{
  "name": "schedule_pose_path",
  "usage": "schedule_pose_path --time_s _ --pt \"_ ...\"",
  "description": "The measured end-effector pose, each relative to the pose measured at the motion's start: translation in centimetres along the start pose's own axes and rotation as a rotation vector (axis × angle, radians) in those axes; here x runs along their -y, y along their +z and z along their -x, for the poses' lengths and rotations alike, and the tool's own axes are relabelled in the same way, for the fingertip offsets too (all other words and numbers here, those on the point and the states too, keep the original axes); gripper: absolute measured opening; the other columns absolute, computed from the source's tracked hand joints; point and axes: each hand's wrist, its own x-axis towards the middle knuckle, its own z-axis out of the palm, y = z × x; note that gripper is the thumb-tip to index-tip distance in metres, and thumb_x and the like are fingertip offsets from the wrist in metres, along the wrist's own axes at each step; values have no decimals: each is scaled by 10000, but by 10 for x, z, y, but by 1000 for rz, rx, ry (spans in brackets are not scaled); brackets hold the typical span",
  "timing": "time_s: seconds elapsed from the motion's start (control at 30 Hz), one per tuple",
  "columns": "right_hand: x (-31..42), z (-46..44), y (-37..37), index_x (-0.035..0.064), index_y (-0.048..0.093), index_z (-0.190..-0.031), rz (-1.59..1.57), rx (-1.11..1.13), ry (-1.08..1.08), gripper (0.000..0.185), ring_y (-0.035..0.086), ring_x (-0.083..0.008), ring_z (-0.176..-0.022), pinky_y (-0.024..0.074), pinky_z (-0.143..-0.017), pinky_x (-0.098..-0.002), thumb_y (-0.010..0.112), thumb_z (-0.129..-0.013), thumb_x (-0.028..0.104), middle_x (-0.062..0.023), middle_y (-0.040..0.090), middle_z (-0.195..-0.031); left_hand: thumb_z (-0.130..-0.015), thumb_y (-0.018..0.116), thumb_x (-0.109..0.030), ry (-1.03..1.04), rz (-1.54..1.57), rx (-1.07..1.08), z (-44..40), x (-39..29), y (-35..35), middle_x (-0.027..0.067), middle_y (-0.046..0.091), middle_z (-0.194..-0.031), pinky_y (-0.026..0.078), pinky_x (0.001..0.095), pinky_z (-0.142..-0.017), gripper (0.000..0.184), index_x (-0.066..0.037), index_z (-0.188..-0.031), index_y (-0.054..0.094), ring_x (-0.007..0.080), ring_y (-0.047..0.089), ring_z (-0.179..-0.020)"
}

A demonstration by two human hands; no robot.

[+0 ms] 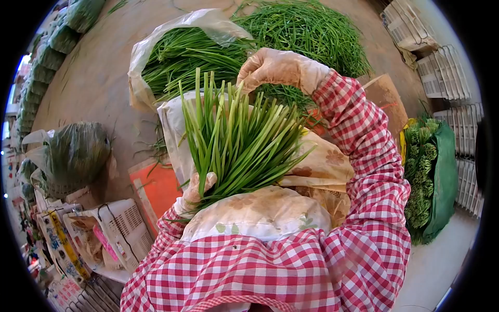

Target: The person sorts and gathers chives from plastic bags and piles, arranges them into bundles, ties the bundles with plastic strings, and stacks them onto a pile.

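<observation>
A thick bunch of garlic chives (239,140) fans out over my lap, pale cut ends up and leaves down. My left hand (195,193), in a stained pale glove, is closed around the lower left side of this bunch; part of the hand is hidden behind the leaves. At the top of the stalks my gloved right hand (283,70) is bent over with its fingertips pinched together. What lies between those fingertips is too small to make out. Beneath the bunch is a stained, flower-patterned apron (260,208) on my lap.
Beyond my hands, a clear plastic bag (140,78) holds loose chives, beside a large heap of chives (306,34) on the floor. Tied bundles (420,177) in green wrapping lie right. White crates (442,73) line the right; another crate (122,229) and a filled bag (78,153) stand left.
</observation>
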Motion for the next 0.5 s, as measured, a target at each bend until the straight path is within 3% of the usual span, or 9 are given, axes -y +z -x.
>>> schedule_pose_path --time_s 0.03,0.1,0.13,0.2,0.23,0.3,0.37,0.43,0.5 --pt "-3 -2 4 19 695 -862 -1 3 -3 193 602 -100 -726 454 -751 -248 708 -738 167 -23 671 -762 -954 281 -143 -11 13 -21 -29 48 -15 26 469 -1044 431 214 -722 352 -37 -1252 434 108 483 -856" --pt "-8 -2 8 9 688 -859 -108 21 -11 185 591 -100 -714 440 -728 -241 691 -744 153 -48 671 -784 -970 315 -222 -21 26 -52 -35 63 -13 45 522 -1203 459 233 -787 352 -53 -1244 457 138 552 -984" --pt "-5 0 9 -10 680 -862 -125 55 -56 200 588 -95 -718 435 -728 -238 690 -743 151 -49 669 -779 -977 291 -231 252 -156 -77 -25 50 0 43 493 -1250 439 227 -834 370 -56 -1266 442 141 531 -1024" --pt "2 8 17 -18 676 -855 39 -34 -34 201 589 -102 -721 437 -734 -238 686 -742 148 -47 667 -776 -985 267 -240 519 -337 -103 -20 41 4 41 465 -1297 418 222 -882 387 -58 -1288 427 144 511 -1063" --pt "4 10 20 -26 673 -849 202 -113 -18 202 590 -110 -724 438 -740 -239 681 -740 145 -45 664 -772 -989 264 -237 305 -128 -47 -25 47 -4 47 439 -1325 391 232 -925 394 -46 -1301 411 149 476 -1113" --pt "-9 5 18 -13 675 -818 168 -203 -22 171 585 -125 -729 435 -748 -238 677 -741 139 -39 660 -769 -993 260 -233 93 81 9 -28 51 -7 53 414 -1352 364 241 -968 402 -33 -1314 395 153 440 -1163" --pt "-6 6 13 7 682 -796 -89 -12 18 144 575 -116 -722 429 -748 -231 676 -748 143 -35 659 -765 -988 291 -235 178 -206 -54 -12 23 7 59 421 -1344 369 257 -969 402 -28 -1320 386 157 435 -1172" --pt "-20 -2 10 6 685 -793 -103 8 -7 169 571 -95 -708 439 -718 -238 682 -757 171 -27 655 -745 -984 323 -236 265 -493 -112 1 0 17 65 428 -1336 374 272 -970 407 -23 -1327 377 160 430 -1181" --pt "-17 0 12 10 685 -800 195 -115 64 200 562 -80 -697 449 -675 -248 687 -763 206 -10 646 -720 -982 338 -237 310 -638 -143 6 -7 21 68 431 -1332 376 280 -971 411 -20 -1330 373 161 428 -1185"
